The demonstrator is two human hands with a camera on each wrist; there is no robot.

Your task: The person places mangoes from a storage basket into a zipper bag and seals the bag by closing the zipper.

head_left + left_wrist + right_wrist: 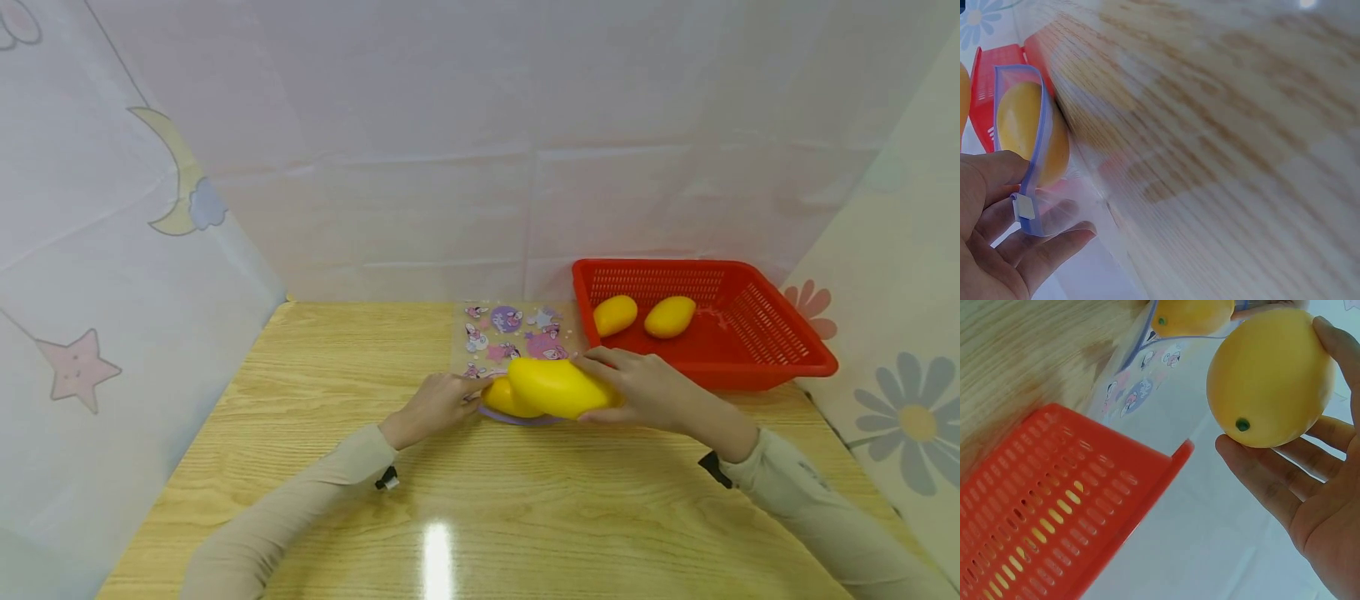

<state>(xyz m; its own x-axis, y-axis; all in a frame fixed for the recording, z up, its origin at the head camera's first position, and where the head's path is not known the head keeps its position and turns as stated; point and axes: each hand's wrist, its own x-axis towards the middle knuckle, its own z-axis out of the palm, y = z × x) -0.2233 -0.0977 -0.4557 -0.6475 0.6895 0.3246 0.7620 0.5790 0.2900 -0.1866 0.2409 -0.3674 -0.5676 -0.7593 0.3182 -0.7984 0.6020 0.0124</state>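
My left hand pinches the purple-edged mouth of a clear printed zip bag, beside its white slider. One yellow mango lies inside the bag, close to the opening, which gapes in the left wrist view. A second mango is gripped between the thumb and fingers of my right hand. In the head view it hangs over the bag's mouth and partly covers the first one. Its green stem dot shows in the right wrist view.
A red slotted plastic basket stands at the back right, beside the bag. Two more mangoes, one at its left side and one nearer the middle, lie in it. Printed white sheets surround the wooden table.
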